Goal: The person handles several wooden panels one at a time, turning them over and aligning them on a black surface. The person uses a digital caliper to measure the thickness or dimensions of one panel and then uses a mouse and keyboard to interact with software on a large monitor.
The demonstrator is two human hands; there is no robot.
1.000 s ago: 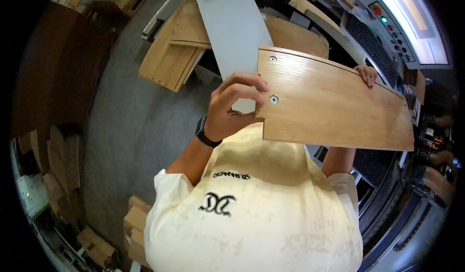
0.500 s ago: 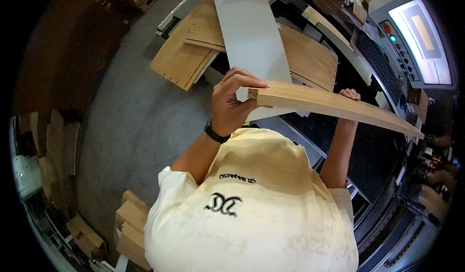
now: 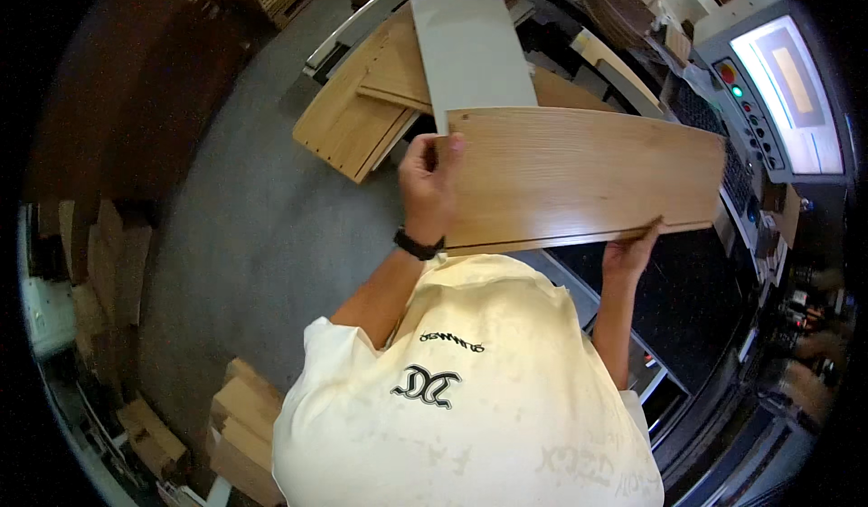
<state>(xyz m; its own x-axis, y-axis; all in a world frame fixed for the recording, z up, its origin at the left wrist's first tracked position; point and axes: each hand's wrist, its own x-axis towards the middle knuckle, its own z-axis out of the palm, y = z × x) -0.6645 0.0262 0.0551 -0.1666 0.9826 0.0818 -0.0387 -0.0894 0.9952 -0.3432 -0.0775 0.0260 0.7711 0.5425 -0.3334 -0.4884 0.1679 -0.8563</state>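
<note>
Between my two hands I hold up a wood-grain panel (image 3: 579,177), its broad face turned toward me and a groove running along its near edge. My left hand (image 3: 429,186) grips the panel's left end, with the thumb on the face. At the right part of the near edge, my right hand (image 3: 631,252) holds it from below, fingers partly hidden behind the board. Beyond the panel lies a long pale grey board (image 3: 475,46), its near part covered by the panel. Under that board are several wood-grain panels (image 3: 348,100), some with small holes along the edge.
A machine console with a lit screen (image 3: 788,96), buttons and a black keyboard (image 3: 694,114) stands at the right. A black surface (image 3: 687,317) lies beside my right forearm. Stacked wooden pieces (image 3: 242,430) are at the lower left, and a brown wall of material (image 3: 136,82) rises far left.
The panel has turned from edge-on to show its broad face. My right hand has moved nearer to me, to the near edge, and my left thumb now lies on the face.
</note>
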